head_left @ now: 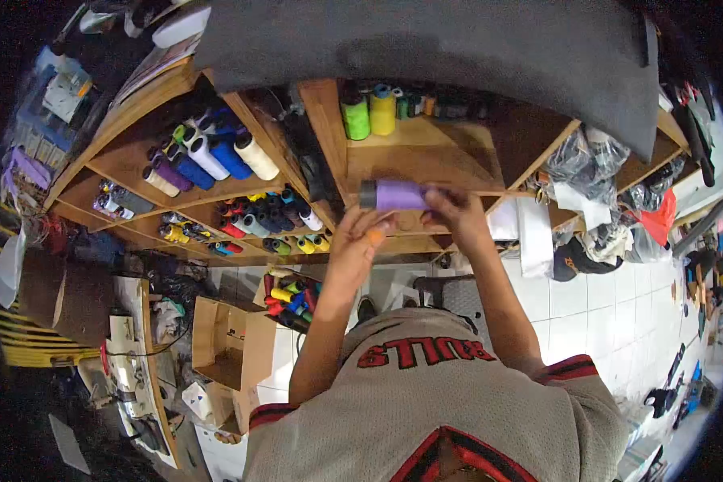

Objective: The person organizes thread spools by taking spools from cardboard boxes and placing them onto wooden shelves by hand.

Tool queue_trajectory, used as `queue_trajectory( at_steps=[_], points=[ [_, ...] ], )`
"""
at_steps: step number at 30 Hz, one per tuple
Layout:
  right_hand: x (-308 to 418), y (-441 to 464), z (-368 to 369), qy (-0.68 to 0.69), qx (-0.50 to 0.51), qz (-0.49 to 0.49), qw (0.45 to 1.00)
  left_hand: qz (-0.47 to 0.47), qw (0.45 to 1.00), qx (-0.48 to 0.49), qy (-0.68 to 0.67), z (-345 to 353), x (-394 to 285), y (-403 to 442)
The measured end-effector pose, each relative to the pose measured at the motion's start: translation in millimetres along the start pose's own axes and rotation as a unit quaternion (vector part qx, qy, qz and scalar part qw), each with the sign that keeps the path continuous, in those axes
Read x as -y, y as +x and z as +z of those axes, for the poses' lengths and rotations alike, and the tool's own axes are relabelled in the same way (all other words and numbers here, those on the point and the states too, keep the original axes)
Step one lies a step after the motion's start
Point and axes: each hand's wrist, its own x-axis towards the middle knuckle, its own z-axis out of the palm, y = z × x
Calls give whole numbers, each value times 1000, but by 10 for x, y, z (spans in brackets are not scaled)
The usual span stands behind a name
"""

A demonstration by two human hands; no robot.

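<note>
Wooden shelves (422, 161) divided into boxes fill the wall ahead of the fingers, with a white tiled floor (566, 299) showing below and to their right. The right hand (456, 215) pinches one end of a purple thread spool (400, 195), thumb and fingers closed around it, so the spool lies sideways with its dark end pointing left, above the left fingers. The left hand (355, 245) is curled just beneath that dark end; a small orange piece (374, 237) shows at its thumb, but I cannot tell whether the fingers pinch it, nor whether they touch the spool.

Beyond the fingertips stand a green spool (354, 118) and a yellow spool (383, 112); further left lean white, blue and purple spools (205, 157). Below the left hand sits a heap of bright spools (285, 296).

With the grip at one end only, the spool could tip or slip and drop to the floor. A loose thread end, if there is one, might snag on the left fingers and unwind.
</note>
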Motion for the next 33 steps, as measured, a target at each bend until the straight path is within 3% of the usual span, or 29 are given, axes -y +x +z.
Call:
queue_trajectory(
  at_steps=[4,7,11,12,15,19,20,23,24,27,28,31,33],
  points=[
    [344,-17,-72,64,-67,-14,996,27,976,-87,199,49,-40,143],
    [423,-8,-91,107,-74,-34,991,102,936,-93,324,99,-129,225],
    [506,-30,-39,111,-83,-34,990,196,934,-44,297,461,-140,380],
    [522,-39,-19,109,-77,-37,990,189,910,33,369,472,-205,411],
    [605,-66,17,119,-63,-36,990,93,944,94,301,570,-200,467],
    [662,-51,-162,114,20,3,993,20,920,131,368,481,-361,425],
    [702,-60,-204,84,43,15,995,-10,905,113,410,466,-443,397],
    [717,-49,-435,-59,143,40,987,130,799,177,560,345,-559,496],
    [774,-74,-435,-128,149,29,980,64,794,189,575,378,-629,521],
    [835,-76,-429,-386,153,-165,894,141,686,154,697,511,-706,463],
    [851,-96,-380,-494,86,-227,835,186,660,127,717,531,-692,419],
    [767,-124,-235,-465,-72,-266,841,159,802,25,575,668,-620,316],
    [671,-116,-132,-368,-127,-275,879,130,890,6,437,608,-465,349]
  ],
)
